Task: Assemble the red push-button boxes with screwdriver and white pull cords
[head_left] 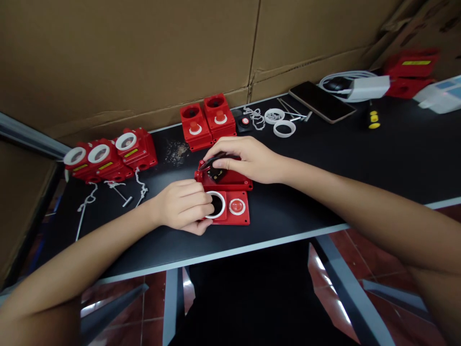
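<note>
In front of me a red cover plate (242, 218) lies on the table, carrying a white ring (224, 205) around a dark opening and a red round button (236, 206). My left hand (185, 205) is curled over its left end, fingertips at the ring. Just behind stands an open red box (230, 183) with a black part showing inside. My right hand (248, 157) reaches over this box from the right, thumb and fingers closed on a thin black piece (213, 161) whose exact kind I cannot make out. The right hand hides part of the box.
Finished-looking red boxes with white rings (126, 142) stand at left, cords hanging. Behind are two more red boxes (194, 127), crumbs (177, 153), loose white rings (284, 128) and metal rods. Farther right lie a phone (321, 101), a charger (369, 89) and a yellow-black screwdriver (373, 117).
</note>
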`<state>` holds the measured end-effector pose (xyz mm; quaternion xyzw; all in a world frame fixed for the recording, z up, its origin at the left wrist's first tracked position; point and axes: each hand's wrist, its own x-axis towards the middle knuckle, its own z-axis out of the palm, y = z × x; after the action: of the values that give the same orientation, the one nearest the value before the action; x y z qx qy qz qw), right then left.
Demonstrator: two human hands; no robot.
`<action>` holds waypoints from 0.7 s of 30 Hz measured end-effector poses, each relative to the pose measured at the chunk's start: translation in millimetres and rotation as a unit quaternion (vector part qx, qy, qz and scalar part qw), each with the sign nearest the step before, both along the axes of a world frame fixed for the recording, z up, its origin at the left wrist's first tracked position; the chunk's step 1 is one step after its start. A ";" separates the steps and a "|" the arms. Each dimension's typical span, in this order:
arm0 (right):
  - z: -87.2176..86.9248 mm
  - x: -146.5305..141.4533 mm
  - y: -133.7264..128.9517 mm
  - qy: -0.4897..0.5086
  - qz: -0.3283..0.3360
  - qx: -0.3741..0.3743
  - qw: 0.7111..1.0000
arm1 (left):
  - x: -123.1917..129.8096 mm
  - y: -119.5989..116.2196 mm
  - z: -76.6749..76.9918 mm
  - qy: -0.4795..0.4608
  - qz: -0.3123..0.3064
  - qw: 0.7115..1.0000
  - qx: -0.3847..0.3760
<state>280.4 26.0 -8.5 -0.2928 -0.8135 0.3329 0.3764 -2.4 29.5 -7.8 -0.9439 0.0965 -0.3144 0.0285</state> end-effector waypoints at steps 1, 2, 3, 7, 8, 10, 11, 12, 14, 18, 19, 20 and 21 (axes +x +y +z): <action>-0.8 -0.7 0.3 0.016 -0.003 -0.016 1.000 | 0.1 -0.1 0.1 -0.003 0.002 1.000 -0.004; -1.6 -1.4 0.6 0.033 -0.003 -0.029 0.999 | 0.1 -0.3 0.1 -0.005 0.005 1.000 -0.010; -2.4 -1.9 0.7 0.047 -0.001 -0.039 0.998 | 0.1 -0.4 0.0 -0.007 0.009 1.000 -0.015; -3.3 -1.4 -0.5 0.064 0.008 -0.058 0.996 | -0.3 -0.9 -0.7 -0.021 0.018 1.000 -0.008; -2.6 -0.4 -1.3 0.063 0.010 -0.071 0.995 | -0.4 -0.9 -1.1 -0.026 0.026 0.999 -0.005; -0.1 2.4 -3.1 0.065 0.016 -0.110 0.992 | -0.9 -0.9 -2.6 -0.027 0.045 0.999 -0.008; 1.3 3.9 -3.9 0.067 0.020 -0.130 0.989 | -1.4 -0.7 -3.6 -0.024 0.053 0.998 -0.013; 2.7 5.3 -4.4 0.070 0.021 -0.145 0.987 | -2.0 -0.5 -4.7 -0.021 0.059 0.998 -0.019; 4.4 6.9 -4.6 0.076 0.011 -0.159 0.984 | -3.9 0.2 -6.8 -0.011 0.063 0.998 -0.028; 3.5 3.1 -4.1 0.107 -0.015 -0.180 0.978 | -7.7 2.5 -9.7 0.005 0.076 0.996 -0.049; 3.2 1.4 -4.4 0.117 -0.017 -0.185 0.976 | -8.2 3.3 -10.0 0.006 0.080 0.995 -0.055; 3.3 0.0 -5.0 0.125 -0.018 -0.188 0.974 | -8.3 4.0 -10.0 0.006 0.082 0.995 -0.062; 3.8 -0.6 -5.7 0.132 -0.019 -0.188 0.973 | -8.2 4.7 -9.9 0.006 0.085 0.994 -0.067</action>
<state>279.8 20.2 -4.7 -0.3268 -0.6738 0.5085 0.4250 -10.7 34.3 -17.8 -0.9504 -0.0049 -0.3109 -0.0084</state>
